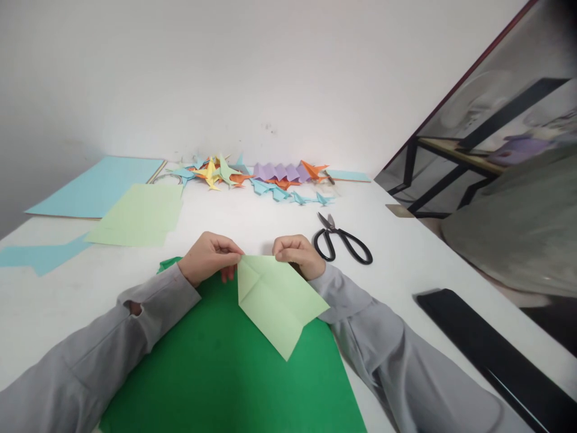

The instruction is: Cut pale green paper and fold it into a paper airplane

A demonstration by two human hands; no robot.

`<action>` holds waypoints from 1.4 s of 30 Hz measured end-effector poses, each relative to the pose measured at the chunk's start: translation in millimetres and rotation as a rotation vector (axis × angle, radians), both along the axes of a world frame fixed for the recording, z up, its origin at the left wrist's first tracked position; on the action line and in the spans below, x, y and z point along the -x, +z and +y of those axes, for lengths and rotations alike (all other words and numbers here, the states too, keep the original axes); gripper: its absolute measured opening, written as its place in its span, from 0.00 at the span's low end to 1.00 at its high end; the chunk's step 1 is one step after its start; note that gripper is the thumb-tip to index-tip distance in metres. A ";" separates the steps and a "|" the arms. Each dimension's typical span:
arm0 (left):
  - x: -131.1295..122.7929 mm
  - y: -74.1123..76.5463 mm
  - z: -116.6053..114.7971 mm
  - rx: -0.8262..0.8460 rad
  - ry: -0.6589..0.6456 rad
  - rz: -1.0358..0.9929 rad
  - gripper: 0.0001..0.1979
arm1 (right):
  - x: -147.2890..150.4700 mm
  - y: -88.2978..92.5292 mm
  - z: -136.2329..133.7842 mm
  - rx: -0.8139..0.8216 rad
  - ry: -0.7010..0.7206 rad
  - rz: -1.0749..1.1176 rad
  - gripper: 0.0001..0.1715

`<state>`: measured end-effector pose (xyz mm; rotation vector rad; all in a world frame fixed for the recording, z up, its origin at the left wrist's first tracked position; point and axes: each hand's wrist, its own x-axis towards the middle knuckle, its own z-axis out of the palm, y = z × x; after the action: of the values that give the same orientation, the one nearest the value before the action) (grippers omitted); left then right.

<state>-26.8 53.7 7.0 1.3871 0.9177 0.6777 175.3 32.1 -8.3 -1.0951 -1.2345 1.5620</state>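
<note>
A light green sheet of paper (274, 297), creased and partly folded, is held up over a dark green sheet (216, 373). My left hand (211, 257) pinches its upper left corner between thumb and fingers. At the upper edge, a little to the right, my right hand (298, 254) is closed on the same paper. One corner of the paper points down toward me and another reaches toward my right sleeve. Black-handled scissors (345, 240) lie with slightly parted blades beyond my right hand.
Folded paper figures (220, 171) in several colours line the wall, beside a purple pleated paper (282, 172). Light green sheets (139, 213), a blue sheet (99, 186) and a blue scrap (45, 252) lie left. A long black object (491, 361) lies right. Black-framed shelving (455, 156) stands beyond the table.
</note>
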 end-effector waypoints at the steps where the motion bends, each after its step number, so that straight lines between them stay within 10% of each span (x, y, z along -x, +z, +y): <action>1: 0.4 -0.1 0.3 0.009 -0.009 -0.003 0.05 | 0.2 -0.2 -0.3 0.002 0.001 0.000 0.05; 27: 5.8 -4.1 5.7 0.022 -0.074 -0.023 0.07 | 3.1 -2.9 -1.1 -0.022 0.039 -0.042 0.06; 42: -0.2 -5.3 4.0 0.007 0.212 -0.118 0.13 | 2.3 -8.6 1.3 -0.056 -0.129 0.033 0.13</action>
<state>-26.7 57.8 1.7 1.2406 0.9794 0.9060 173.0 33.4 -16.9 -1.0878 -1.1553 1.4345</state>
